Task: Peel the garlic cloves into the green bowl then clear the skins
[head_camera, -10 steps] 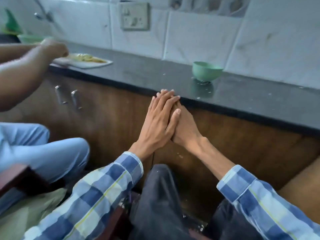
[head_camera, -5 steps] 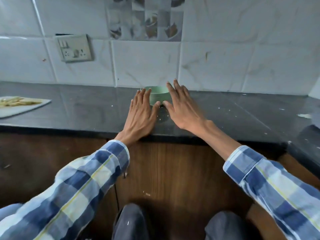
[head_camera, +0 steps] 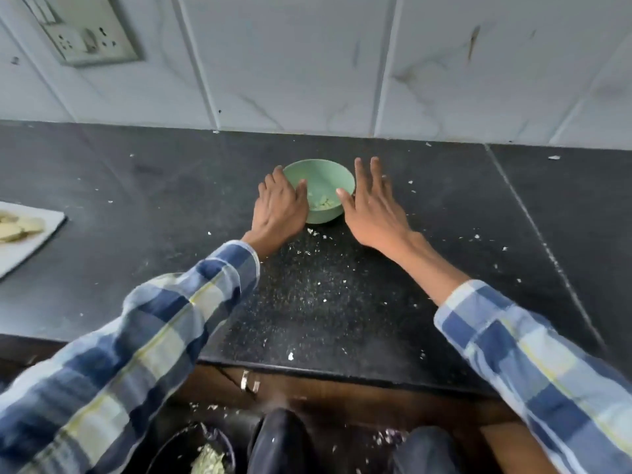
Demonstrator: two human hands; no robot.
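The green bowl stands on the black counter near the tiled wall, with several pale peeled garlic cloves in its bottom. My left hand rests against the bowl's left side, its thumb lying over the rim. My right hand lies flat on the counter at the bowl's right side, fingers straight, thumb tip touching the rim. Neither hand holds a clove or a skin.
Small white skin flecks dot the counter in front of the bowl. A white board with pale slices sits at the left edge. Below the counter edge, a dark container holds skins beside my knees. A wall socket is upper left.
My hands left their pressed-together pose before the cabinet and came down on the counter either side of the bowl. The left thumb now lies over the rim.
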